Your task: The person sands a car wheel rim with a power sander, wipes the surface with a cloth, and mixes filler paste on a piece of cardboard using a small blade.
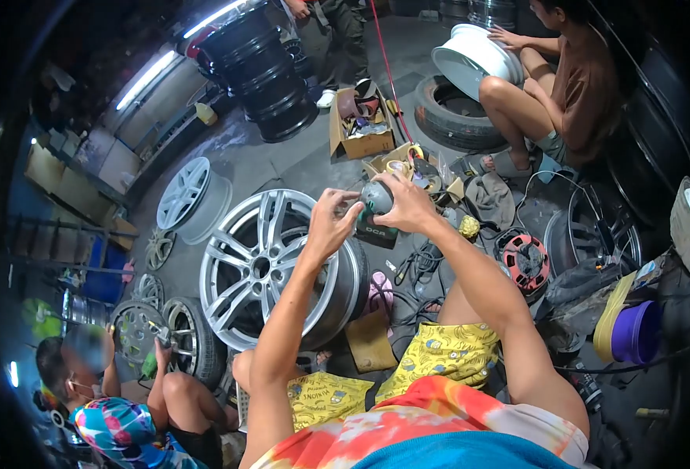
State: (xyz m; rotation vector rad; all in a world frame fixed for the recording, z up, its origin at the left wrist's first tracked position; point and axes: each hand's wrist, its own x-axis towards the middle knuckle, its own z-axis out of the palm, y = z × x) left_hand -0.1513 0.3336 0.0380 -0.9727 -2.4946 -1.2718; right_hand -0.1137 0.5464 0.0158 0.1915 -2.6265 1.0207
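Both of my hands are raised in front of me around a grey-and-green power tool (pixel 375 198) that looks like a palm sander. A dark part lettered DCA shows just below it. My right hand (pixel 407 205) is closed around its right side, fingers over the top. My left hand (pixel 332 223) pinches at its left edge with thumb and fingertips. Below and left of my hands, a silver alloy wheel rim (pixel 261 268) lies face up, spokes showing, partly behind my left forearm.
A cardboard box (pixel 361 146) of supplies stands ahead. A person (pixel 587 94) at right handles a white rim (pixel 470 62) above a tire (pixel 450 117). Another person (pixel 126 426) sits at lower left near wheels. Cables and a red cable reel (pixel 525 262) lie at right.
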